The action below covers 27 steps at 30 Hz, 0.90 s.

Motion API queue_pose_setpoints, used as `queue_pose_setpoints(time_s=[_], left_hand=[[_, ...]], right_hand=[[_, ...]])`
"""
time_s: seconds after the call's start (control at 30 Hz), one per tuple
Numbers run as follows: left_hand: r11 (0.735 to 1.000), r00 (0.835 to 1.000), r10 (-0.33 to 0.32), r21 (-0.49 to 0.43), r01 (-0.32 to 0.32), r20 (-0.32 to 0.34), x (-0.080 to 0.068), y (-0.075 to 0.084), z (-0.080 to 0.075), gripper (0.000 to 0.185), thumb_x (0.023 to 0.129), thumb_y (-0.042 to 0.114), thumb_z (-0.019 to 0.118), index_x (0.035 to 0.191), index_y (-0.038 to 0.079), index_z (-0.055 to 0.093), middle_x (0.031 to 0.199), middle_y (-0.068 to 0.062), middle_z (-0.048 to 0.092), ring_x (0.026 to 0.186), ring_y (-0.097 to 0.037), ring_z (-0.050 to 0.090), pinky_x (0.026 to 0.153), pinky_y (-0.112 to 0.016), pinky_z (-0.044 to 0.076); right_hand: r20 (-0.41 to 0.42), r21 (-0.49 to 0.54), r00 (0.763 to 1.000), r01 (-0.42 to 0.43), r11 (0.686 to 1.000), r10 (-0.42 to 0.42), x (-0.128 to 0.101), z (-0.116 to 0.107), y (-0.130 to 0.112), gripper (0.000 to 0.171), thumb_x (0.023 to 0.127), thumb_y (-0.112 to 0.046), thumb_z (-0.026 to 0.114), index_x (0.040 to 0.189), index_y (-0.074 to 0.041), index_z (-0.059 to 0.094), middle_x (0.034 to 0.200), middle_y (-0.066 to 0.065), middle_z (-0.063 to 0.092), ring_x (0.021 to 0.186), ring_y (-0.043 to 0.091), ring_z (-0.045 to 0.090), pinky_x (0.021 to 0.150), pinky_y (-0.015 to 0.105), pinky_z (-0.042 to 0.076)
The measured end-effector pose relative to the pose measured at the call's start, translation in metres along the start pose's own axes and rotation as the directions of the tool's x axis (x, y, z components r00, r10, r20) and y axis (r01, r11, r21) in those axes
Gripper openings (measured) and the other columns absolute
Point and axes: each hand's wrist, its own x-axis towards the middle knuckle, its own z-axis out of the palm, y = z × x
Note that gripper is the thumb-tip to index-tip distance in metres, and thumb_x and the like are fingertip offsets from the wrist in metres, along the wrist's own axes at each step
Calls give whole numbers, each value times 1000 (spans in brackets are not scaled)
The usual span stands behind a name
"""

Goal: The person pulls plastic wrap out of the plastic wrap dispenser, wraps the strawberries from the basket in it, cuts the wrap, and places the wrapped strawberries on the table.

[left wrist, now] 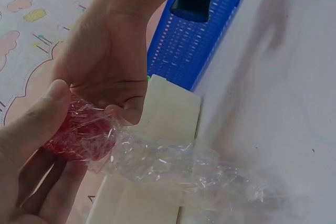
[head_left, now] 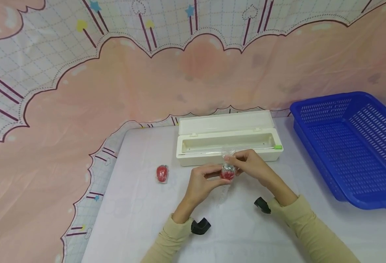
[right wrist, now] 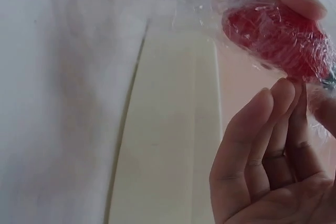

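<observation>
A red strawberry (head_left: 227, 172) with a green top, wrapped in clear cling film, is held up over the table just in front of the white box. My left hand (head_left: 202, 181) pinches it from the left between thumb and fingers. At its top, my right hand (head_left: 250, 165) pinches the gathered cling film (head_left: 227, 153) with curled fingers. A long crumpled tail of film (left wrist: 199, 174) trails from the fruit in the left wrist view. Another wrapped strawberry (head_left: 162, 173) lies on the table to the left.
Behind the hands stands a white cling film box (head_left: 196, 160) with its lid raised and a green slider (head_left: 278, 147) at its right end. A blue perforated basket (head_left: 321, 170) sits on the right. Patterned cloth (head_left: 140, 84) hangs behind the white tabletop (head_left: 130, 219).
</observation>
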Motion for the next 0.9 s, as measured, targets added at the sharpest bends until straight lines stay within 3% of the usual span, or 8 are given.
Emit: queue_pose_setpoints(time_s=[0.2,0.33,0.53,0.73,0.9], left_hand=[[999,999,43,12,-42,-7,1,1,-2,37,74,3,84,109,-3,74,108,-14,70,103,-20,68,89,-29,57],[996,996,76,56,-73,-38,2,1,-2,37,68,-1,86,103,-5,75,115,-15,65,105,-26,65,91,-29,56],[978,989,140,166,-131,-45,3,0,-3,39,64,-2,88,101,-6,76,132,-19,60,125,-36,51,103,-45,46],[980,990,138,145,-139,15,3,0,-7,38,67,6,89,103,3,77,141,-5,59,143,-25,38,118,-48,30],[987,986,137,77,-144,93,4,1,-8,30,75,7,83,103,8,71,145,-4,55,141,-22,42,117,-43,33]], right_hand=[[29,26,999,-40,999,39,0,3,3,37,98,-35,63,98,0,73,87,4,68,74,19,62,71,32,56],[59,39,997,-48,998,46,0,4,2,37,99,-35,61,100,0,73,86,3,69,75,19,62,71,33,56],[100,56,994,-50,997,45,-1,3,4,37,99,-36,61,96,-1,71,83,1,67,74,18,62,72,33,57],[162,99,986,-63,993,46,-1,2,8,32,100,-32,60,92,-2,69,85,0,65,73,18,61,72,33,56],[174,97,984,-67,993,49,-2,3,5,34,100,-33,59,94,-1,67,83,1,67,73,18,61,70,32,56]])
